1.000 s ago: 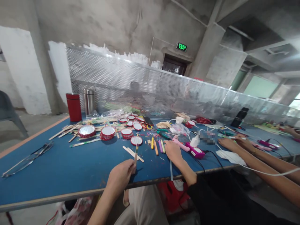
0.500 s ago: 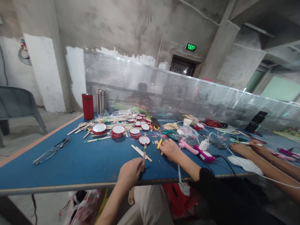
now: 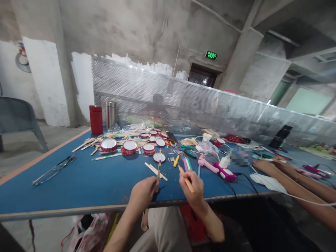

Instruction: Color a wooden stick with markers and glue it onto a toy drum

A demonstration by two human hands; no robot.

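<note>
My left hand [image 3: 143, 192] is closed on a flat wooden craft stick [image 3: 159, 171] that bears a green mark and stands upright near the table's front edge. To its right, my right hand [image 3: 194, 190] grips an orange marker [image 3: 187, 181], its tip pointing up and away from me. Just beyond that hand lie a yellow marker [image 3: 176, 161] and a purple marker [image 3: 185, 164], with green ones beside them. Two loose craft sticks [image 3: 152, 169] lie crossed left of the held stick. Behind it rests a small red-rimmed drum with a white top [image 3: 159, 157].
More red-rimmed drums [image 3: 129, 147] and piled craft sticks [image 3: 86, 142] cover the back left. A red flask [image 3: 96, 120] stands there. Scissors-like metal tongs [image 3: 55, 169] lie at left. A pink glue gun [image 3: 207, 164] and purple box [image 3: 224, 172] sit right, near another person's hands [image 3: 265, 167].
My right hand has drawn back towards me from the markers and now holds the orange marker. My left hand keeps the craft stick almost in place.
</note>
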